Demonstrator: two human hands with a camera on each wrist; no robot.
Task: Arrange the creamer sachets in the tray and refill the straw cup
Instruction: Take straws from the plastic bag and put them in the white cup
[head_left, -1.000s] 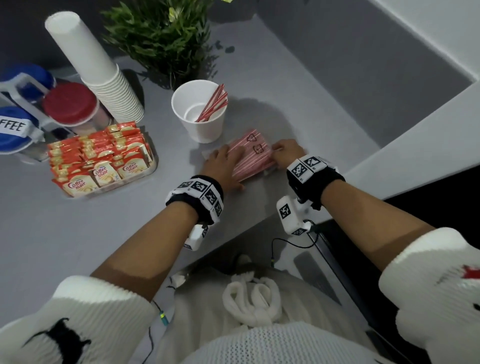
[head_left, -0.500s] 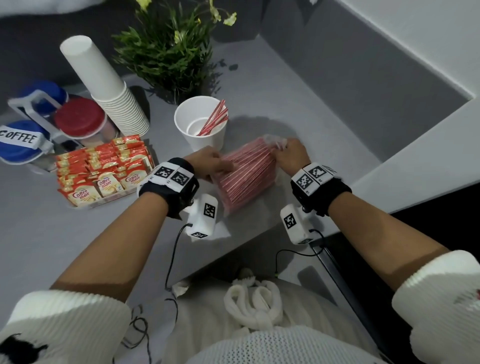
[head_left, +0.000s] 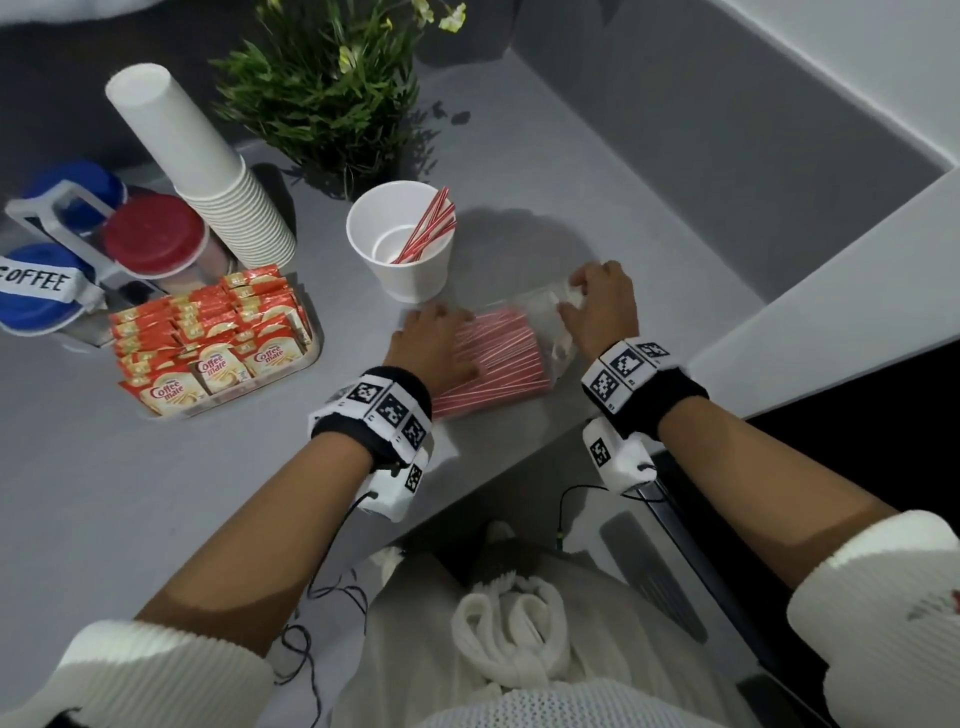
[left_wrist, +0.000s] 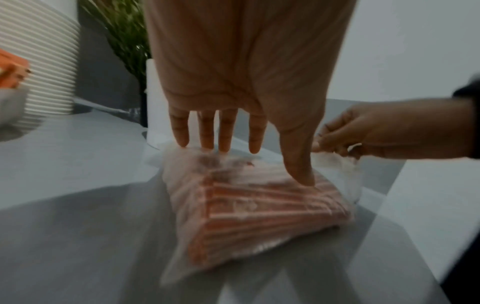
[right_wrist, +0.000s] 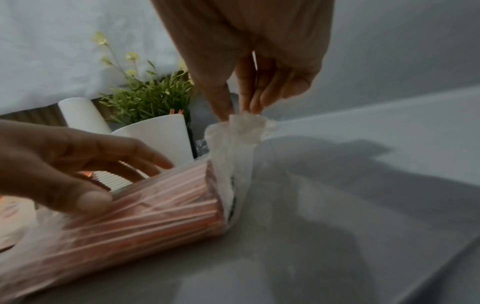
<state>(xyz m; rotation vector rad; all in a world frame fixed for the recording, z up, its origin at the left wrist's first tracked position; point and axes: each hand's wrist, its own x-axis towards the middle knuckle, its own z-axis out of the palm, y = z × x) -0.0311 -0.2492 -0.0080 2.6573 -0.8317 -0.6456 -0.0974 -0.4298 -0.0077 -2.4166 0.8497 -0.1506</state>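
A clear plastic bag of red-and-white straws (head_left: 498, 358) (left_wrist: 259, 214) (right_wrist: 145, 207) lies on the grey counter near its front edge. My left hand (head_left: 431, 348) (left_wrist: 241, 144) rests on the bag's left end with straight fingers and the thumb pressing the straws. My right hand (head_left: 602, 306) (right_wrist: 241, 111) pinches the bunched loose end of the bag. Just behind stands the white straw cup (head_left: 400, 244) (right_wrist: 155, 137) with a few straws. The tray (head_left: 311, 353) at the left holds rows of orange creamer sachets (head_left: 208, 343).
A tilted stack of white paper cups (head_left: 208, 171) and a potted green plant (head_left: 332, 88) stand at the back. Blue- and red-lidded jars (head_left: 150, 239) with a COFFEE label sit in a rack at far left. A raised white ledge (head_left: 831, 291) borders the counter on the right.
The straw bag was lifted and tilted half a second ago; now it lies flat again. My left hand has gone from gripping it to resting on it; my right hand holds the loose end.
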